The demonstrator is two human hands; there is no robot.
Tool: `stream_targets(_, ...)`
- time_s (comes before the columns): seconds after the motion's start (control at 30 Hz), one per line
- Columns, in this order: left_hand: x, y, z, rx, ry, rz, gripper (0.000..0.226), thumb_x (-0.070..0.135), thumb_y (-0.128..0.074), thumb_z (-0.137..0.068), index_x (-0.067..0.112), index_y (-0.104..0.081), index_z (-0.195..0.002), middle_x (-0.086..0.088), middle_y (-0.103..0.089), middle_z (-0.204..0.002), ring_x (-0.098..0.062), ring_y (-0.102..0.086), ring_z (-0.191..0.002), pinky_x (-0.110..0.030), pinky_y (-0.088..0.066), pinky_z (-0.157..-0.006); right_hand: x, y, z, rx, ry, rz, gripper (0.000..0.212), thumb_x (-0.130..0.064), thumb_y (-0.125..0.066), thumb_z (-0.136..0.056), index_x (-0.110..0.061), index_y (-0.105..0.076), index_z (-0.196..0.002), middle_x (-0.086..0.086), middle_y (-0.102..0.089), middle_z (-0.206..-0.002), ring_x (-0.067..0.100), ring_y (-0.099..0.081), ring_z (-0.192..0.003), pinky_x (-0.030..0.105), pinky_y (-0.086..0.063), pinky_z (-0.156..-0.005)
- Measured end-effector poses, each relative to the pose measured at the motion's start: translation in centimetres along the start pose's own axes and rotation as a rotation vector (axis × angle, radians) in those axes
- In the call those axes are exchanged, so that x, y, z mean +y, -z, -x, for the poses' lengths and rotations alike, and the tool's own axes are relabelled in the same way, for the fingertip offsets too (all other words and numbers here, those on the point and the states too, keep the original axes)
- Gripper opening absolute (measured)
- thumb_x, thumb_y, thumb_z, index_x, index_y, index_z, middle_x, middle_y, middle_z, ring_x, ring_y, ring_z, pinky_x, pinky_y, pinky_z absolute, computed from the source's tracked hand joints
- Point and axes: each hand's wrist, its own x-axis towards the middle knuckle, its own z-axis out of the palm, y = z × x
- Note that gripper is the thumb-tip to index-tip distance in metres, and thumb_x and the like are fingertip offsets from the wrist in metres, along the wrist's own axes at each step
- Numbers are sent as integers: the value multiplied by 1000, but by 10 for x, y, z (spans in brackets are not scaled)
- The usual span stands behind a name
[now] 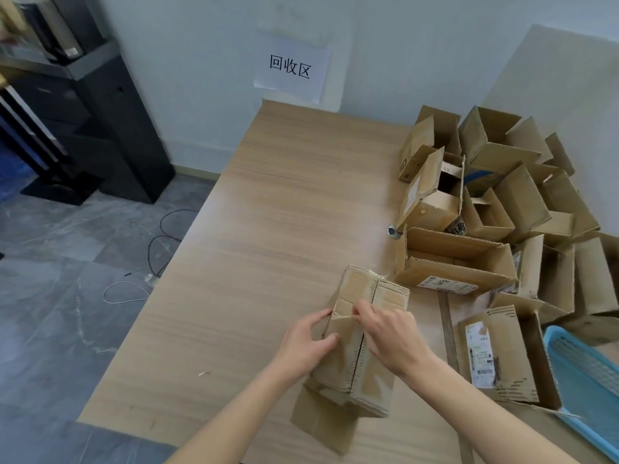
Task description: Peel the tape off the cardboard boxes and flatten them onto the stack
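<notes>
Pinching tape [348, 314] on cardboard box [360, 333], right hand [388, 336], left hand [306, 346] gripping box's side

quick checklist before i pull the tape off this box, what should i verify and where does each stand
1. Box steadied: left hand grips the left edge of the taped box on the table: ok.
2. Tape end pinched: right hand has fingertips at the clear tape over the centre seam, but whether a loose end is caught: cannot tell.
3. Room to pull: bare table to the left and ahead of the box: ok.
4. Stack ready: a flat cardboard piece lies under the box's near end: ok.
5. Neighbours out of the way: open box sits close on the right: cannot tell.
</notes>
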Motion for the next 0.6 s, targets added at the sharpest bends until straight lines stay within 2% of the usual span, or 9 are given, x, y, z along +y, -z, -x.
stream_targets(0.03,-2,-4,3,2,2,47,49,31,-75,-85,47,-58,-127,20,-63,-132,7,-56,-123,-19,-43,-107,2,1,0,-7,-10,-51,14,-34,-67,-93,-23,-57,-95,-7,-65,-77,18,-66,-59,32,-47,-39)
stream_targets(0.07,-6,-8,6,5,2,84,48,36,-74,-84,46,-59,-129,22,-64,-132,10,-55,-123,-22,-44,-108,5,4,0,-9,-31,-114,16,-40,-54,-100,-26,-61,-101,-9,-66,-88,15,-67,-72,32,-52,-47)
stream_targets(0.13,-14,-13,8,8,-17,130,60,49,-73,-80,39,-60,-138,24,-63,-133,10,-54,-124,-25,-44,-110,11,7,1,-22,-71,-220,34,-50,-39,-104,-31,-65,-114,-11,-63,-108,12,-62,-94,30,-55,-63)
stream_targets(0.23,-20,-16,5,9,-15,173,70,57,-75,-77,36,-58,-141,25,-65,-129,6,-58,-122,-29,-48,-107,15,6,-4,-108,-21,-271,47,-65,-39,-101,-36,-59,-131,-13,-58,-133,11,-57,-117,31,-53,-88)
stream_targets(0.33,-22,-17,3,39,-7,174,76,60,-79,-72,34,-57,-140,25,-65,-126,9,-58,-119,-25,-48,-105,18,-6,-16,-159,94,-266,48,-65,-47,-96,-37,-61,-133,-13,-56,-144,13,-52,-132,37,-49,-103)
stream_targets(0.4,-23,-16,2,59,-17,154,80,59,-78,-70,29,-58,-141,25,-63,-124,12,-58,-117,-24,-48,-106,20,-10,-26,-137,155,-281,40,-57,-50,-97,-35,-69,-124,-11,-61,-140,15,-54,-133,39,-50,-104)
stream_targets(0.47,-23,-14,2,62,-10,151,86,61,-77,-66,26,-58,-142,26,-62,-123,13,-57,-116,-22,-48,-105,20,-12,-32,-62,242,-269,32,-46,-53,-99,-28,-76,-113,-5,-70,-128,18,-64,-123,40,-56,-97)
stream_targets(0.53,-23,-14,2,66,-6,149,89,64,-76,-64,26,-58,-142,24,-63,-125,12,-57,-116,-21,-48,-104,17,-15,-32,12,333,-211,21,-31,-60,-98,-21,-78,-104,-1,-74,-119,21,-69,-114,37,-59,-91)
stream_targets(0.6,-23,-13,2,70,-2,141,89,65,-75,-64,26,-58,-142,20,-65,-129,11,-58,-116,-24,-49,-104,14,-19,-31,44,343,-175,6,-17,-71,-92,-18,-75,-96,-1,-75,-115,22,-70,-112,34,-59,-87)
